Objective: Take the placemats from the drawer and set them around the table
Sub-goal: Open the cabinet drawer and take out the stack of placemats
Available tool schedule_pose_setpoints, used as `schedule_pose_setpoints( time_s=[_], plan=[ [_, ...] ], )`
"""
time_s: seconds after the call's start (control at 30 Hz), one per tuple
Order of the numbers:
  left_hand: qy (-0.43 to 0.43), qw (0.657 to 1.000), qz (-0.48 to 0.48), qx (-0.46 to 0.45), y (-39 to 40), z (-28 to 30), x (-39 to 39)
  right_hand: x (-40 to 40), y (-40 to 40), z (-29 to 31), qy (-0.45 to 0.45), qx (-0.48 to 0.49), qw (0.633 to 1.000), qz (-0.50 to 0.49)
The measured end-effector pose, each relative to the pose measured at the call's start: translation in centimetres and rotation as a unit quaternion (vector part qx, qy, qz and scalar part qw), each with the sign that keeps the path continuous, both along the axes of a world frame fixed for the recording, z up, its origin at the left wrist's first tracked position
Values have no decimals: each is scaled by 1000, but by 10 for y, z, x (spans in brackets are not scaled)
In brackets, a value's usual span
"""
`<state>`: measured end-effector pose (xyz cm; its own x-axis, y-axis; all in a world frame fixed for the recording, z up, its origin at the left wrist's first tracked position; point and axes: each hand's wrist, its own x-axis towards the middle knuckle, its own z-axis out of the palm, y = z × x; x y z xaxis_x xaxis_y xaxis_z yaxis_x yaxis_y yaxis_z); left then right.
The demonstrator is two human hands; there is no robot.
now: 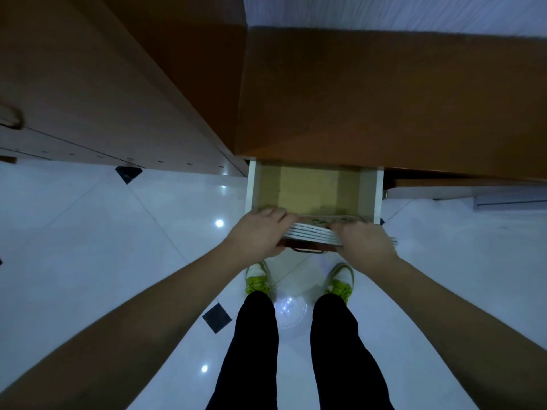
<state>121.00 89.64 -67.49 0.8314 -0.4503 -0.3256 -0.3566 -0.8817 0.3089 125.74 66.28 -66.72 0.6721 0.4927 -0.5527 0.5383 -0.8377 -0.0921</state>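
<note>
White glossy floor tiles (88, 247) surround an open drawer (313, 190) under a wooden cabinet (384, 108). At the drawer's front edge, the left hand (260, 232) grips a stack of placemats (310, 232) by its left end; the right hand (364, 241) grips the right end.

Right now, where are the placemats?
In the head view, the stack of placemats is at the front edge of the open drawer, gripped between the left hand and right hand.
</note>
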Motion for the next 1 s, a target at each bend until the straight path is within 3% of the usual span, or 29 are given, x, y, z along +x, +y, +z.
schedule_pose_setpoints(
  time_s=[0.1, 0.27, 0.47, 0.53, 0.63, 0.7, 0.73, 0.87, 0.93, 1.0],
  plan=[
    [28, 998, 47, 17, -4, 0, -7, -12, -5, 0, 11, 34, 999, 2],
    [-4, 998, 15, 53, -10, -6, -4, -17, -17, -13, -59, 102, 993, -26],
    [20, 994, 49, 92, -17, -3, 5, -3, -48, -7, -65, 68, 992, -87],
    [13, 992, 62, 105, -20, -2, 5, 1, -53, -1, -8, 60, 991, -122],
    [13, 992, 75, 104, -21, 0, 1, 6, -54, 15, 107, 79, 956, -262],
    [18, 992, 72, 98, -22, 4, -4, 12, -51, 21, 167, 68, 910, -372],
    [23, 993, 70, 95, -22, 2, -7, 15, -51, 20, 204, 70, 866, -451],
    [29, 993, 49, 108, -18, -9, -19, 20, -49, 20, 337, 118, 635, -685],
    [29, 993, 50, 103, -17, -16, -25, 22, -52, 19, 365, 141, 579, -716],
    [45, 992, 56, 104, -18, -14, -27, 21, -56, 10, 372, 148, 553, -731]
  ],
)
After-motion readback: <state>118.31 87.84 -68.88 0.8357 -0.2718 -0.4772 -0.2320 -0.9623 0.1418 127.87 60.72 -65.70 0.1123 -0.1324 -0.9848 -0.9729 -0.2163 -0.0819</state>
